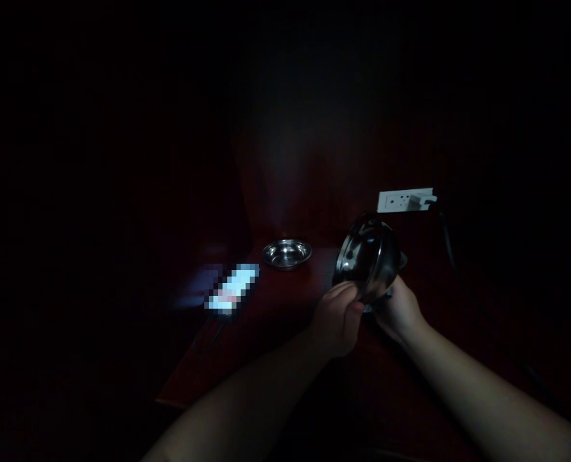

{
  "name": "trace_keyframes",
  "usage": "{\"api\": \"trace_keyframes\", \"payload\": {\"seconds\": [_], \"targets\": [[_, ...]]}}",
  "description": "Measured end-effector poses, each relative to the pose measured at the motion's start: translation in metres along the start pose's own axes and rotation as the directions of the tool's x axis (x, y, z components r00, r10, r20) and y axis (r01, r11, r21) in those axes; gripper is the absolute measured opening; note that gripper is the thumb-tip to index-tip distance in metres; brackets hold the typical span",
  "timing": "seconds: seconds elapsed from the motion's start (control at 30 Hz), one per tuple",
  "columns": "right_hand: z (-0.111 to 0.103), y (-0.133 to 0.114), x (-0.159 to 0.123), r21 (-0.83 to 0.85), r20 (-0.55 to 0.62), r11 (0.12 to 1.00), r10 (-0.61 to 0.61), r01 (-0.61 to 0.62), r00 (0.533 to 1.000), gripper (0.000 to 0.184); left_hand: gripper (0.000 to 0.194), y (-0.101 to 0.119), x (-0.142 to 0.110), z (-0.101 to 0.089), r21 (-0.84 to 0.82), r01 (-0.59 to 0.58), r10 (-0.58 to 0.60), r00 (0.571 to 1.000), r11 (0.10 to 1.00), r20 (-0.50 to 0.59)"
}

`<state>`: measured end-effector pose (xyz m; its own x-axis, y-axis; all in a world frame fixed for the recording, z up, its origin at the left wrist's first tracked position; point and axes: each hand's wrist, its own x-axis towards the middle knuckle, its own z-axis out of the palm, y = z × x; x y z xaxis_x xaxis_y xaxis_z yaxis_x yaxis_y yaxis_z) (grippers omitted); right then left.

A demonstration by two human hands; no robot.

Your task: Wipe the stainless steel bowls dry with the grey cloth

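The scene is very dark. Both my hands hold a shiny steel bowl (368, 255) tilted on its side above a dark reddish table (285, 321). My left hand (336, 317) grips the bowl's lower rim with curled fingers. My right hand (398, 308) is closed on the bowl from the right and underneath. A second, shallower steel bowl (287, 253) sits upright on the table to the left, apart from my hands.
A lit, blurred phone screen (232, 289) lies on the table at left, with a dark cable (208, 337) near it. A white power strip (405, 200) with a plug in it sits behind the held bowl. The table's front edge (170, 401) is at lower left.
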<state>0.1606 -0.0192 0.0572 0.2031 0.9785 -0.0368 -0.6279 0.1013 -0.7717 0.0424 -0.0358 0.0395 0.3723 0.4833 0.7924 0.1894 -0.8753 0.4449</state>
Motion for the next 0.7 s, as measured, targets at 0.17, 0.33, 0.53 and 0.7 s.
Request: {"api": "trace_keyframes", "payload": {"seconds": [0.17,0.33,0.53,0.7], "targets": [[-0.0002,0.0001,0.0001,0.010,-0.013,1.000,-0.011,0.011,1.000,0.027,0.053,-0.0011,0.0003,0.0009,-0.015,0.054,-0.054,0.998,0.998,0.043],[-0.0003,0.0003,0.0013,0.030,-0.049,0.999,-0.025,0.026,0.999,0.023,0.045,0.0027,0.0011,0.0013,0.007,0.144,-0.144,0.985,0.990,0.095],[0.0016,0.0011,-0.0007,0.075,-0.017,0.997,-0.030,0.031,0.999,0.019,0.042,0.0056,0.0020,0.0012,0.032,0.248,-0.250,0.957,0.968,0.146],[0.0004,0.0021,0.0009,0.065,-0.005,0.998,-0.016,0.016,1.000,0.020,0.042,0.0062,0.0029,0.0009,0.038,0.268,-0.271,0.950,0.963,0.155]]}}
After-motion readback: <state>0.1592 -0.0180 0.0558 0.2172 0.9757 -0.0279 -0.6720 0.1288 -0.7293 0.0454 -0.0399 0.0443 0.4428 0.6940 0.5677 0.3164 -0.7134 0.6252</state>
